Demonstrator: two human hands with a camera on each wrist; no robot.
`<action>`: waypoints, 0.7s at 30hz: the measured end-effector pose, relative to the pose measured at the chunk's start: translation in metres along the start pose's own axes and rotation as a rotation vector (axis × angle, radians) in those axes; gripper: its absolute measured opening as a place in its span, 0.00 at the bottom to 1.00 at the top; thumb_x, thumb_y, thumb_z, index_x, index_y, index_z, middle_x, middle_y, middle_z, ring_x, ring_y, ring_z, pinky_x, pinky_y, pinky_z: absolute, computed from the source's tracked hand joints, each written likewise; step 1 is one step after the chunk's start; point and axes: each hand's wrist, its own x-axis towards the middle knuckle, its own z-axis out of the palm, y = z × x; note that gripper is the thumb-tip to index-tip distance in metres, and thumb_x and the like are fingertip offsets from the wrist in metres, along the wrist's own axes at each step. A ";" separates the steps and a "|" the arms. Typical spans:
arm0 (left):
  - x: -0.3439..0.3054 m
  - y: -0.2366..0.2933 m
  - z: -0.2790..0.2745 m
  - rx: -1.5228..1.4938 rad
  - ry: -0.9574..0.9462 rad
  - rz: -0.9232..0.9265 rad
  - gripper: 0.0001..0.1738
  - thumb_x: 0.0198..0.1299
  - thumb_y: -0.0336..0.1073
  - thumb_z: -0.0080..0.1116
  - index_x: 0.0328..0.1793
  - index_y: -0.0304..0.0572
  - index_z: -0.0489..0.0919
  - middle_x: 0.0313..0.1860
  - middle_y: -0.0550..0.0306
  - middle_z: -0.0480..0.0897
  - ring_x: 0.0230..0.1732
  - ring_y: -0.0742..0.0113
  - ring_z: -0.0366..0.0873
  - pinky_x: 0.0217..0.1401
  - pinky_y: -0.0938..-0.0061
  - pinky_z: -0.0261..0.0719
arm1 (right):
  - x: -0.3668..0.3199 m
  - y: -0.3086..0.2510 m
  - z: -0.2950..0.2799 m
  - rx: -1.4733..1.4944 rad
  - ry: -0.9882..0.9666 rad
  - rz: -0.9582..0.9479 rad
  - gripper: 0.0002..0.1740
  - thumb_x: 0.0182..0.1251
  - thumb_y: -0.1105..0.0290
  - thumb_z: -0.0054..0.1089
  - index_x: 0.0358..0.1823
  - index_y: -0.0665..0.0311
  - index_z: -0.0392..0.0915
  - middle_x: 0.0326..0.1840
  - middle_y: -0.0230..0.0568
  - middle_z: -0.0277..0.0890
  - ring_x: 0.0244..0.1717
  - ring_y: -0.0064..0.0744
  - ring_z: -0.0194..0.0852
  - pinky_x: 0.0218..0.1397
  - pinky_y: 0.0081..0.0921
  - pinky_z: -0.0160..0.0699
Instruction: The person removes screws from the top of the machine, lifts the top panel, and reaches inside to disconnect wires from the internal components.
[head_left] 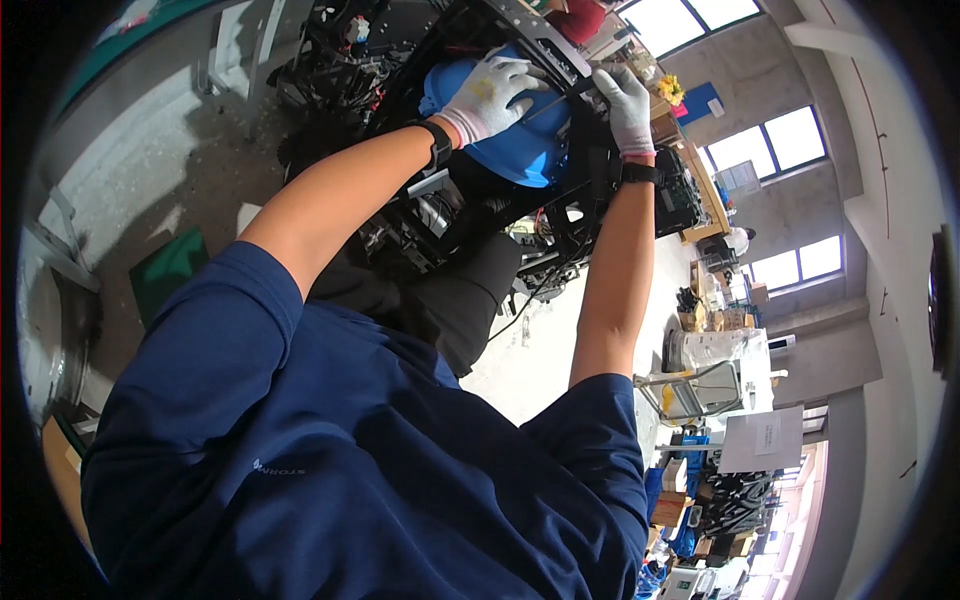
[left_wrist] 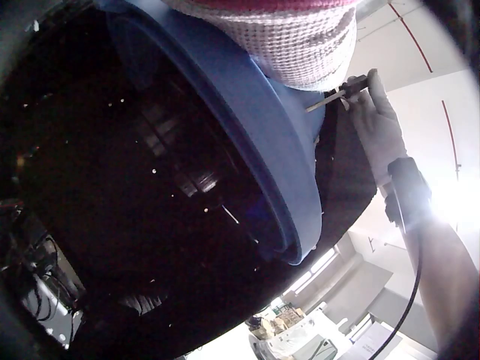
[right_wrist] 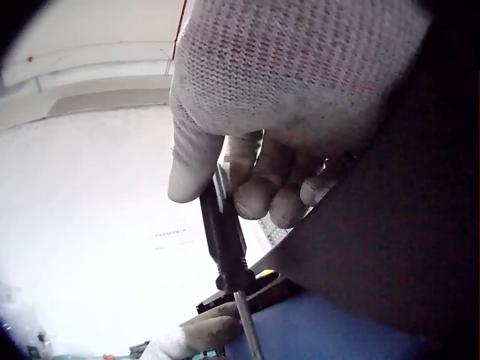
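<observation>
My gloved right hand [head_left: 627,110] holds a screwdriver [right_wrist: 225,232] by its dark handle, thumb on one side and curled fingers on the other. The metal shaft [left_wrist: 324,102] slants toward a rounded blue plastic piece [head_left: 535,150] with a raised rim. On that blue piece rests my gloved left hand [head_left: 488,100], its fingers spread out toward the black frame [head_left: 560,55] beyond. In the left wrist view the blue rim curves in front of a dark hollow. The screwdriver's tip lies out of frame in the right wrist view.
Dark machine parts and cables [head_left: 340,75] crowd the left of the work. A green panel [head_left: 168,272] lies on the floor at left. On the right are a folding chair [head_left: 700,390], boxes [head_left: 672,508] and a yellow flower bunch [head_left: 670,90].
</observation>
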 end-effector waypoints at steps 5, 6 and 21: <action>-0.001 -0.001 0.001 -0.001 0.014 0.002 0.18 0.49 0.32 0.68 0.48 0.54 0.82 0.56 0.60 0.78 0.60 0.55 0.73 0.64 0.60 0.72 | -0.003 -0.005 0.001 -0.050 -0.022 -0.087 0.17 0.70 0.68 0.59 0.55 0.70 0.80 0.36 0.33 0.81 0.32 0.16 0.73 0.36 0.16 0.72; -0.001 -0.001 0.001 0.004 0.004 -0.001 0.18 0.49 0.32 0.68 0.48 0.54 0.82 0.56 0.59 0.78 0.60 0.55 0.73 0.64 0.60 0.72 | -0.002 -0.003 -0.001 -0.051 -0.023 -0.087 0.17 0.70 0.68 0.59 0.55 0.70 0.80 0.36 0.33 0.81 0.32 0.16 0.73 0.36 0.16 0.72; -0.001 -0.002 0.003 0.018 0.006 -0.005 0.18 0.50 0.31 0.67 0.50 0.54 0.83 0.56 0.58 0.79 0.61 0.55 0.73 0.66 0.61 0.71 | 0.000 0.002 -0.005 0.141 -0.087 -0.082 0.18 0.71 0.69 0.48 0.53 0.69 0.82 0.33 0.32 0.79 0.31 0.17 0.72 0.37 0.15 0.70</action>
